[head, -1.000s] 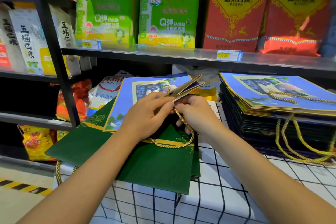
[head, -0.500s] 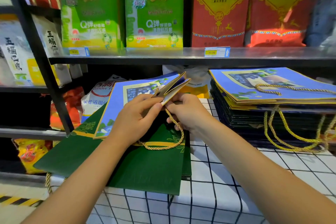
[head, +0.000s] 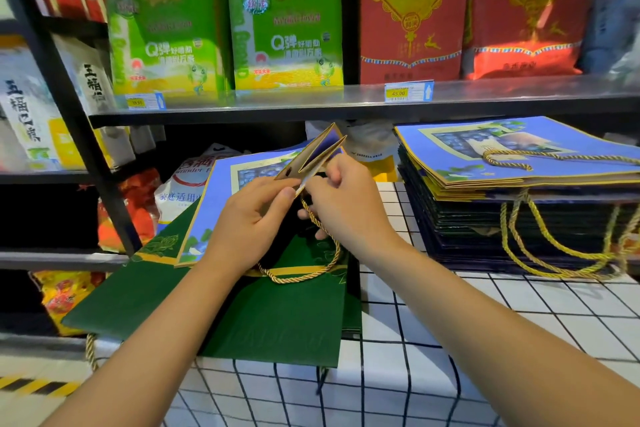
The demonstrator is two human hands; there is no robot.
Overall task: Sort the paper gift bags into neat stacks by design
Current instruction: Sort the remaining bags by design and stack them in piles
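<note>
Both hands met at frame centre over a blue bag (head: 221, 204) lying flat w/ its top edge lifted. Left hand (head: 249, 222) pinched the bag's folded top flap (head: 313, 158) btwn thumb and forefinger; right hand (head: 341, 204) pinched the same flap from the 3 o'clock side, fingers curled round it. Flap stood up in a V, brown inner card showing, pointing toward 1 o'clock. Gold rope handle (head: 311, 270) hung from under the hands in a loop toward 6 o'clock, resting on a green bag (head: 277, 326). Blue bag lay on top of the green one, overlapping its 11 o'clock part; green bag lay flat on a grid cloth (head: 433, 340), white w/ black lines, one corner past the cloth's edge at 8 o'clock. A 2nd gold cord (head: 90, 350) dangled off that edge. At 3 o'clock, well apart from the hands, sat a stack (head: 519, 218): blue bags on top, dark ones below, gold handles drooping down its front; another handle lay on the top bag. Shelf (head: 346, 107) ran across at 12 o'clock w/ green sacks (head: 287, 17) at 11–12 and red sacks (head: 412, 17) at 1–2, price tag (head: 408, 92) on its lip. Text on the tag too blurred beyond "45.00".
</note>
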